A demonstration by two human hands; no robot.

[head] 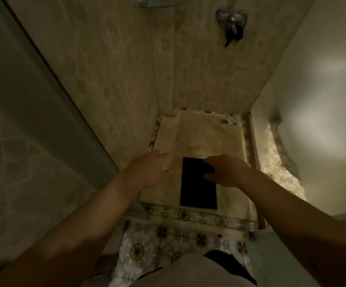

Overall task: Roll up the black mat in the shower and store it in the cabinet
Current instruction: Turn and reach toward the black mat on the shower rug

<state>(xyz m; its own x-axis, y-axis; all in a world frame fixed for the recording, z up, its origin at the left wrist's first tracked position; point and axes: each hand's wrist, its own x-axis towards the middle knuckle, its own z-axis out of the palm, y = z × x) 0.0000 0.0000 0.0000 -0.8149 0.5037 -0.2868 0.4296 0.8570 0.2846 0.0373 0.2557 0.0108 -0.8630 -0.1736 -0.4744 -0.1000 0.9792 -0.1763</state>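
A small black mat [197, 189] lies flat on the beige shower floor [205, 139], its near edge close to the shower threshold. My left hand [149, 170] hovers just left of the mat, fingers apart, holding nothing. My right hand [225, 170] is above the mat's far right corner, fingers spread and slightly curled, covering that corner from view. Whether it touches the mat I cannot tell. No cabinet is in view.
Tiled shower walls rise on the left and ahead, with a metal tap [232, 19] high on the far wall. A glass panel [33, 121] stands to the left. A patterned tile threshold [201, 216] and patterned floor [147, 245] lie below me. Pebble trim edges the shower floor.
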